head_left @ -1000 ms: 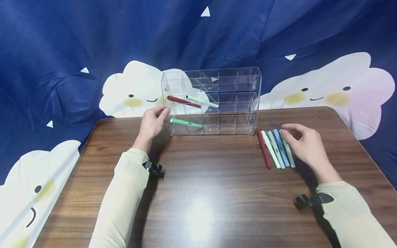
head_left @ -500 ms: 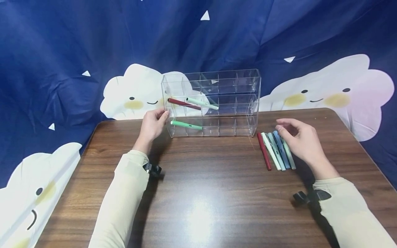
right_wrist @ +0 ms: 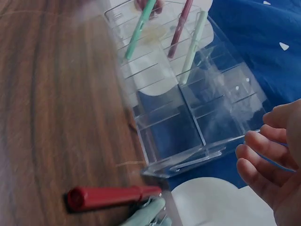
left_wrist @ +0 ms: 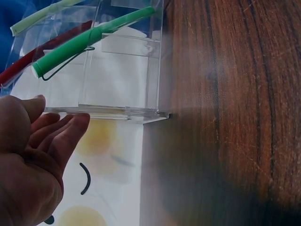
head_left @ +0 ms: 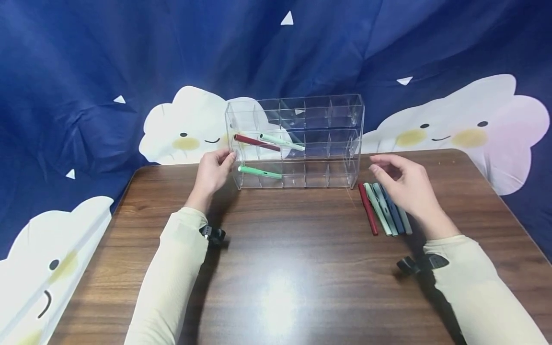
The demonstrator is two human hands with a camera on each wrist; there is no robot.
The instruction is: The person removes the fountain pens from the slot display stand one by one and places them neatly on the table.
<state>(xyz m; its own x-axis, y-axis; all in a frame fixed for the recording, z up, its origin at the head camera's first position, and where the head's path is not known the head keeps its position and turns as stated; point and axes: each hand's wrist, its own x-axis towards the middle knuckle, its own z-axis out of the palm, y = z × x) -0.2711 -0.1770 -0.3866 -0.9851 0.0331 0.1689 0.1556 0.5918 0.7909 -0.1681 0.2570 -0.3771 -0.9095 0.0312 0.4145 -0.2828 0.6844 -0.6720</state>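
The left hand (head_left: 212, 168) pinches the left side wall of a clear, boxy, rigid plastic organizer (head_left: 316, 178), thumb inside and fingers outside. There is 1 organizer, with 3 tiers, standing at the back of the brown wood-grain table (head_left: 276, 220). Its walls look stiff, smooth and prone to cracking or sliding, so a side edge or the base is probably the safest hold.

It holds 3 slim capped pens, all slanted: a bright green pen (head_left: 259, 172) in the bottom tier, then a dark red pen (head_left: 251, 141) and a pale mint pen (head_left: 280, 142) in the middle tier.

Just right of the organizer, 5 more lie side by side on the table: a deep red pen (head_left: 368, 209), a whitish-green pen (head_left: 377, 209), a teal pen (head_left: 386, 213), a blue pen (head_left: 394, 214) and a grey-green pen (head_left: 405, 223), the last partly hidden. That makes 8 pens, likely light, hard and a little slippery, apt to roll; mid-barrel suits a fingertip pinch.

Over the far ends of these, the right hand (head_left: 398, 182) holds nothing, its fingers loosely curved and the thumb slightly apart.
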